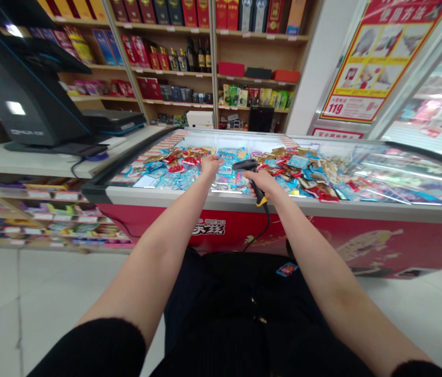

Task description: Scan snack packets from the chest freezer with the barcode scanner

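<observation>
Though black, the barcode scanner (245, 165) (right hand (263, 181) gripping) has yellow trim.

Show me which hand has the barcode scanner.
The right hand grips the black barcode scanner; the left hand has no scanner and reaches over the snack packets.
</observation>
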Demonstrator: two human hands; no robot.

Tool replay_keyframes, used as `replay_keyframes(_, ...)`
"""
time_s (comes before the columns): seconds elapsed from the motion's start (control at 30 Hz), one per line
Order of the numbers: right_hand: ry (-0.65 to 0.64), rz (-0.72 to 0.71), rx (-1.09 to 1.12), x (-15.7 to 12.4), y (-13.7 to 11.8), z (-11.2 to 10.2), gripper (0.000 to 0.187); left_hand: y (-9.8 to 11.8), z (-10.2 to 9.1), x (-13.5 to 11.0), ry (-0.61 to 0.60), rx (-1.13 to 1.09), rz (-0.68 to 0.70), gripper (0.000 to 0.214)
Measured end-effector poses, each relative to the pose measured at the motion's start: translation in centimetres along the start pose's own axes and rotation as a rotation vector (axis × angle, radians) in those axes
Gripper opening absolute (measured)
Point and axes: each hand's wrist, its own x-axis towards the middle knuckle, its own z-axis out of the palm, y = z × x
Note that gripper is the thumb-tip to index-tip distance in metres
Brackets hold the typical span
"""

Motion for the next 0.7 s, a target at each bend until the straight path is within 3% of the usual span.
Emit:
replay_keyframes(0.43,-0.007,-0.005,0.021,-0.5,-0.2,-0.3,0.029,0.2,1.0,0.0,0.031,-0.118,-0.063,0.022)
replay_keyframes(0.7,0.065,-0.038,0.025,0.0,0.4,-2.2,0.022,-0.5,2.9,-0.4,0.014,-0.112,-0.139,0.024)
